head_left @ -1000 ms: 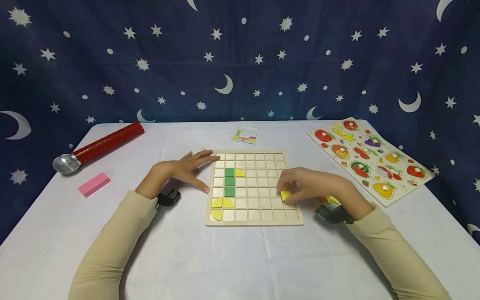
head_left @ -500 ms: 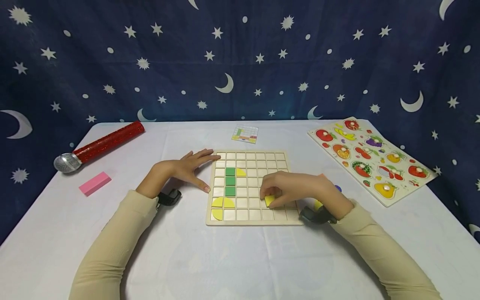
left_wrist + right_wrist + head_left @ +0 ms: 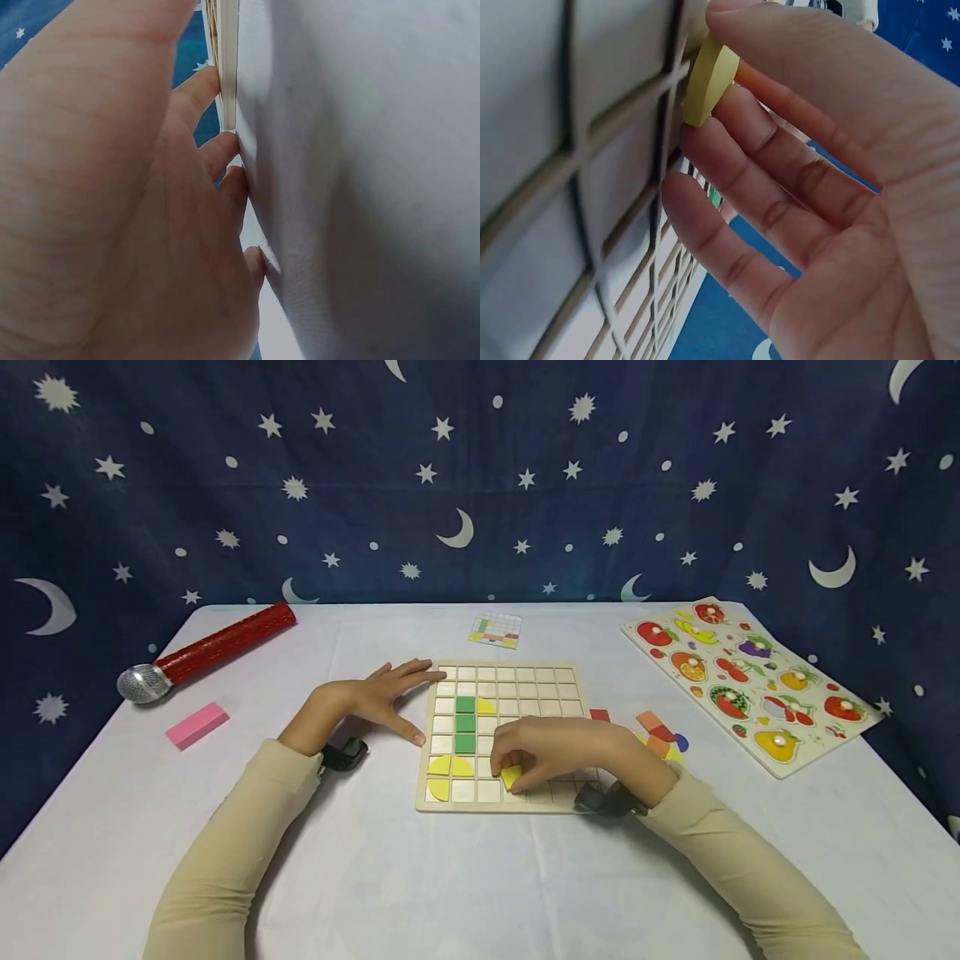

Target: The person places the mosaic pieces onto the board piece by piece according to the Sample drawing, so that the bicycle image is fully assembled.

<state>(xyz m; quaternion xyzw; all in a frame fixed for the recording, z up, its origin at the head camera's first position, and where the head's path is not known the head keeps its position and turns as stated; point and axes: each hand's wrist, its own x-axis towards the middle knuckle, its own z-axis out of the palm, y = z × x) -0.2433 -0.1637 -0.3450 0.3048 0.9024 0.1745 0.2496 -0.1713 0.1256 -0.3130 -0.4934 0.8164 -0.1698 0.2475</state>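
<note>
One yellow piece [image 3: 709, 81] looks smooth and plain.

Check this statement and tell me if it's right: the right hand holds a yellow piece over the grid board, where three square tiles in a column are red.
The color is wrong: the three square tiles in a column are green, as the head view shows. The right hand does hold a yellow piece over the grid board.
</note>
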